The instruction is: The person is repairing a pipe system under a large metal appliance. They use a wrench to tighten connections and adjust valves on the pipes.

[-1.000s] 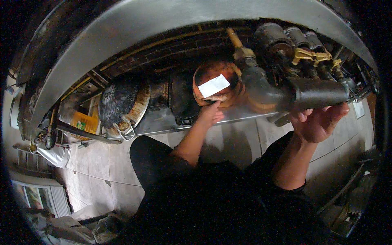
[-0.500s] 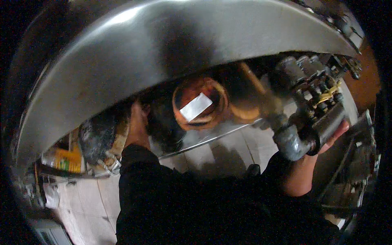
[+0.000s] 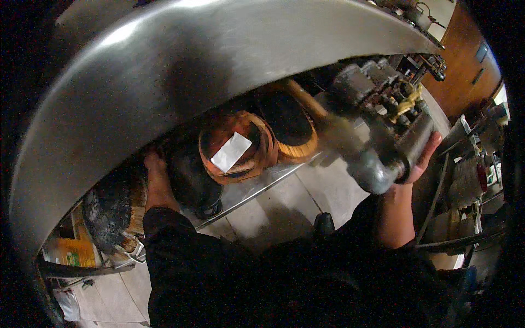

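Note:
My left hand point(image 3: 155, 159) reaches in under the curved steel counter point(image 3: 229, 49), and its fingers are lost in the dark there. Just right of it sits a black rounded vessel point(image 3: 191, 177). My right hand point(image 3: 425, 158) is wrapped against the far side of a thick grey metal pipe point(image 3: 414, 141), with fingertips showing past it. The pipe joins a rounded grey elbow point(image 3: 374, 172). Between my arms, a reddish-brown round bowl point(image 3: 268, 145) holds a white rectangular slip point(image 3: 232, 152). Beside it stands a dark oval plate on a wooden base point(image 3: 299, 147).
Brass-coloured valve fittings point(image 3: 407, 104) lie above the pipe. A blackened pan point(image 3: 106, 213) and a yellow package point(image 3: 76, 254) rest on a lower shelf at left. A steel shelf edge point(image 3: 262, 188) crosses before me over floor tiles point(image 3: 322, 186). Racks with stacked items point(image 3: 467, 186) stand at right.
The view has shifted, so the bowl, pipe and both hands appear further left. More of the right-hand racks and brown door shows. Both hands keep about the same places relative to the counter and pipe.

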Motion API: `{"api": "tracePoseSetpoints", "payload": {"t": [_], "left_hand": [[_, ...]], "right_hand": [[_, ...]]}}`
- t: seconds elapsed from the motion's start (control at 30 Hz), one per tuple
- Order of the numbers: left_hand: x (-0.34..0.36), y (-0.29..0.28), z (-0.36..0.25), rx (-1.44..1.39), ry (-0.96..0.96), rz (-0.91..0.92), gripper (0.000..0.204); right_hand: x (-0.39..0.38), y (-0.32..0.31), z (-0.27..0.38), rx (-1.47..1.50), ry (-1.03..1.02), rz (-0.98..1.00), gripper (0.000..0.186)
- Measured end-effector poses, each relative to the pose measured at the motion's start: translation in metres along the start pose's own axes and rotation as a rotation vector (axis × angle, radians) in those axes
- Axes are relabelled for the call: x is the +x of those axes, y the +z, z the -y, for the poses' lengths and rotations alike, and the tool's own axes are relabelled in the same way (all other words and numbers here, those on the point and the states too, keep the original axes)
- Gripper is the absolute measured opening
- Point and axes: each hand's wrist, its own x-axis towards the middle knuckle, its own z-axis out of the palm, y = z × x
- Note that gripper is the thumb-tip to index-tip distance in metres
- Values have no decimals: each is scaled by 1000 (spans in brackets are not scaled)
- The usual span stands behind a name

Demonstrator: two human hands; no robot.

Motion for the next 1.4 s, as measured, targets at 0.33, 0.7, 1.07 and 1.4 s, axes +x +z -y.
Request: {"api": "tracePoseSetpoints", "payload": {"t": [0.33,0.7,1.07,1.4], "left_hand": [[-137,81,-4,-92,121,17,12],[-243,191,170,-244,-176,420,7],[-248,223,284,229,-360,505,10],[-291,233,93,534,101,822,16]], "right_hand": [[4,4,-2,9,145,-15,84],[4,1,3,-56,182,-21,80],[-4,-1,1,-139,137,-109,81],[-2,-26,-3,-7,38,111,69]]}}
